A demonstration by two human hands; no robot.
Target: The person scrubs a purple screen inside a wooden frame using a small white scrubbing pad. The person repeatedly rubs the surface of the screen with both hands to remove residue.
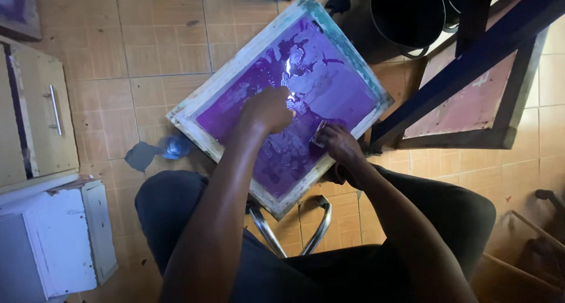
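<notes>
Purple-coated screen-printing mesh in a pale wooden frame [329, 88] rests tilted across the seated person's knees, steadied for close work: left hand [268, 109] curled shut over a small light, right hand [336, 141] fingers pinching a small pale scraper against mesh.

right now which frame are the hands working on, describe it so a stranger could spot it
Start at the tan tiled floor and look to the person's lap: a pale wooden screen frame rests tilted there, under the left hand and right hand. Its purple mesh with pale bare patches sets it apart from the dark-framed pinkish screen to its right.
</notes>
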